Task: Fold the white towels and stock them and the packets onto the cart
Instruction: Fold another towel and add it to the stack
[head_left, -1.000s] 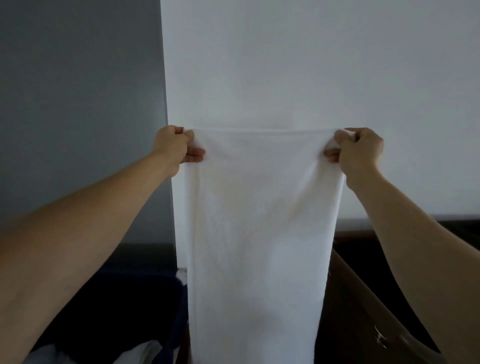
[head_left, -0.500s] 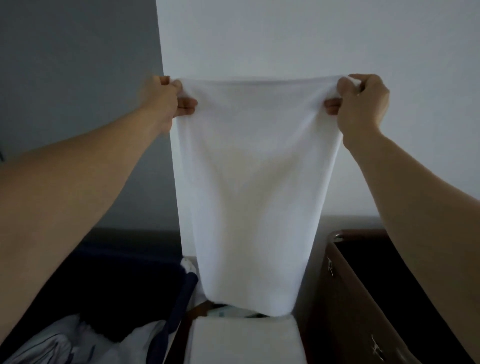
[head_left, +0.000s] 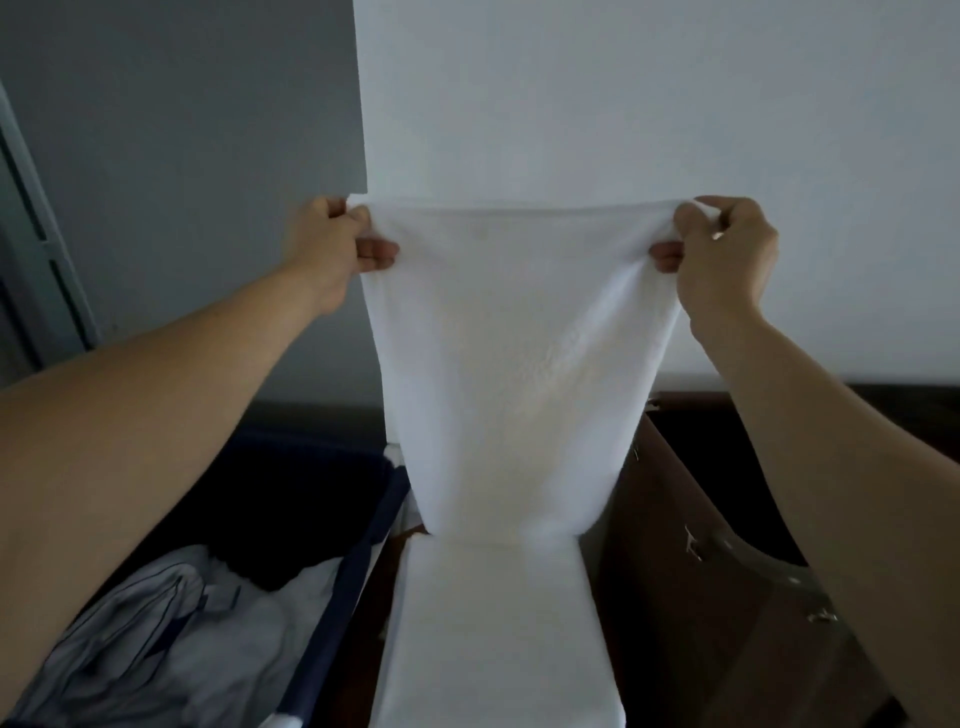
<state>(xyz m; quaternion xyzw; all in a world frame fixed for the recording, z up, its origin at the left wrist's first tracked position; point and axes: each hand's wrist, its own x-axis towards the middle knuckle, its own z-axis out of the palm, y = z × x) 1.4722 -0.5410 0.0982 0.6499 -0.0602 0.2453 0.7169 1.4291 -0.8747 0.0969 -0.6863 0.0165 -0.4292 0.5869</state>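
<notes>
While the left hand (head_left: 332, 249) and right hand (head_left: 724, 254) each pinch a top corner of the hanging white cloth towel (head_left: 514, 364), folding is under way; next, probably lower it flat onto the folded white pile (head_left: 493, 634)

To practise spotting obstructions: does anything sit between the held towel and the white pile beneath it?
Nothing visible. The left hand and right hand grip the towel by its top corners; its lower edge hangs at the pile's far end.

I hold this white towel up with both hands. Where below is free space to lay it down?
The flat white pile, between the blue bin and the brown box, is bare nearer than the lower edge of the towel. The bin's near part is crowded with crumpled linen. The box's inside is too dark to judge.
</notes>
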